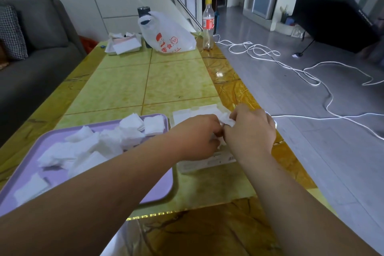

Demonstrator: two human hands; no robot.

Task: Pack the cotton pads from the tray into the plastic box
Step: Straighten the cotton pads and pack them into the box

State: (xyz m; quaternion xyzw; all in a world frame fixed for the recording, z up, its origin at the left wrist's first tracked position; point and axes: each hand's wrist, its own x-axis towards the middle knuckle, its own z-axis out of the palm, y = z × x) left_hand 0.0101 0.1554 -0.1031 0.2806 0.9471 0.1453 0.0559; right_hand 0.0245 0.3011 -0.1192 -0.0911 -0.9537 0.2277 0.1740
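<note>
A lilac tray lies at the table's near left, holding several square white cotton pads. Right of it stands the clear plastic box, its open lid lying flat behind it. Both hands meet over the box. My left hand has its fingers curled down among white pads at the box. My right hand pinches a white cotton pad between its fingertips. Most of the box's inside is hidden by the hands.
At the far end of the yellow tiled table sit a white plastic bag, a clear bottle and a dish of papers. A grey sofa stands left. White cable lies on the floor right.
</note>
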